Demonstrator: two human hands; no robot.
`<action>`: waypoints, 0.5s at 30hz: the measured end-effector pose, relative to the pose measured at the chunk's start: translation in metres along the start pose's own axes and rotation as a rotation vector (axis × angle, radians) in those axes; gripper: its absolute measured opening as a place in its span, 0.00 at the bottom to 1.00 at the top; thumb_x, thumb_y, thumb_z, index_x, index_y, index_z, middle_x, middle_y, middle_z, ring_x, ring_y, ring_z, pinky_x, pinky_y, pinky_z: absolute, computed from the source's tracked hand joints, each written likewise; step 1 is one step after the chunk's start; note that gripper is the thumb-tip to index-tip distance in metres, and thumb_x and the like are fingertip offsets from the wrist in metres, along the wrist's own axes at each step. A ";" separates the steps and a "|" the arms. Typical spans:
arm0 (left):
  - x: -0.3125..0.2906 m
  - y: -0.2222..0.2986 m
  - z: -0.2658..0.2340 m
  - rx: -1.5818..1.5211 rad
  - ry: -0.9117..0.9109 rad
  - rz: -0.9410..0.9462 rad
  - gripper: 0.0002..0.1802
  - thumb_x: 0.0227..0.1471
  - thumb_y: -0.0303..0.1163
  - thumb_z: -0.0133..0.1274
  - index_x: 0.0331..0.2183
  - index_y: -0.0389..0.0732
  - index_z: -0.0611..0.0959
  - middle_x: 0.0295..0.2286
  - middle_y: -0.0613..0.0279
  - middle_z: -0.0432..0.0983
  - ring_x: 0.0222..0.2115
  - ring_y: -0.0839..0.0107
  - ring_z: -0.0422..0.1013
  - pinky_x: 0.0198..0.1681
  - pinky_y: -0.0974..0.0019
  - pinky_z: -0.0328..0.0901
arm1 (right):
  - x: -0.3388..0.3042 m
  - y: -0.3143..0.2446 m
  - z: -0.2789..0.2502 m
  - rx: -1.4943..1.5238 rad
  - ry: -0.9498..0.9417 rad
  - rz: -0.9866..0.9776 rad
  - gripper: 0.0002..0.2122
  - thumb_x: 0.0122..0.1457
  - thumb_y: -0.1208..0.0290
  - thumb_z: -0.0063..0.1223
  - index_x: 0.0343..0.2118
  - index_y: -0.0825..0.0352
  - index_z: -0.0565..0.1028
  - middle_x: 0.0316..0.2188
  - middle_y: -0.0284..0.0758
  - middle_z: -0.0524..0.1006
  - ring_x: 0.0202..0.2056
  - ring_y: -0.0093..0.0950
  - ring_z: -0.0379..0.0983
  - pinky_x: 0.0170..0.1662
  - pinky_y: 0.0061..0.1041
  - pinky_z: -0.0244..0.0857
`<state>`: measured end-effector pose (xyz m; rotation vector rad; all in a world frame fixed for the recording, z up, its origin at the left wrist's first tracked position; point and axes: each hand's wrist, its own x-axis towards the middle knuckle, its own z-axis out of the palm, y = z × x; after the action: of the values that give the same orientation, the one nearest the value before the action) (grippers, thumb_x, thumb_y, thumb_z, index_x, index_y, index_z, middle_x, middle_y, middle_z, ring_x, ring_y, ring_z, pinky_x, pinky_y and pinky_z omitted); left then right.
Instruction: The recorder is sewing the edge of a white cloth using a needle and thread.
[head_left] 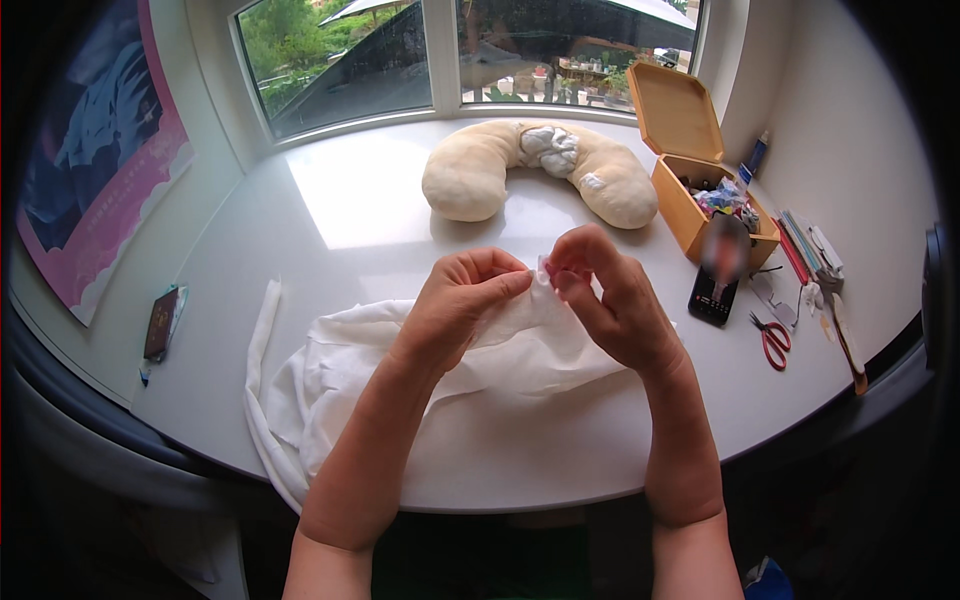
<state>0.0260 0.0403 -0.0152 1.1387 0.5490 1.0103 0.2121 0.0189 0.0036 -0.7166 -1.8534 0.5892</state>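
A white cloth piece, perhaps a garment, lies gathered on the table in front of me. A long narrow white strip runs down its left side to the table's front edge. My left hand pinches a raised bit of the cloth between thumb and forefinger. Beside it, my right hand is closed with thumb and fingertips together at the same raised edge. A small pale bit shows between the two hands; its kind is too small to make out.
A cream U-shaped neck pillow with white stuffing showing lies near the window. At right are an open wooden box of small items, a phone, red-handled pliers, glasses and several pens. A small dark packet lies far left.
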 end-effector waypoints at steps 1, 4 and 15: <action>0.000 0.000 0.001 0.021 0.028 0.016 0.04 0.47 0.27 0.56 0.28 0.37 0.79 0.24 0.67 0.75 0.26 0.82 0.70 0.31 0.79 0.64 | 0.001 -0.004 -0.001 -0.211 0.026 -0.025 0.09 0.49 0.77 0.54 0.33 0.67 0.69 0.26 0.38 0.73 0.26 0.30 0.73 0.31 0.26 0.67; 0.000 -0.003 -0.002 0.089 0.065 0.059 0.04 0.48 0.27 0.56 0.28 0.37 0.79 0.24 0.68 0.75 0.25 0.83 0.68 0.31 0.80 0.63 | 0.003 -0.011 -0.001 -0.439 0.091 -0.114 0.09 0.46 0.75 0.58 0.31 0.65 0.71 0.26 0.36 0.73 0.26 0.29 0.73 0.30 0.26 0.67; 0.003 -0.009 0.000 0.241 0.099 0.113 0.04 0.50 0.28 0.53 0.27 0.37 0.78 0.23 0.70 0.74 0.23 0.86 0.65 0.29 0.81 0.59 | 0.005 0.000 0.011 -0.563 0.080 -0.389 0.03 0.48 0.76 0.54 0.25 0.64 0.71 0.25 0.33 0.72 0.26 0.32 0.71 0.29 0.29 0.66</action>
<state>0.0306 0.0425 -0.0236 1.3490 0.7065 1.1241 0.2004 0.0219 0.0030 -0.6932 -2.0266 -0.2229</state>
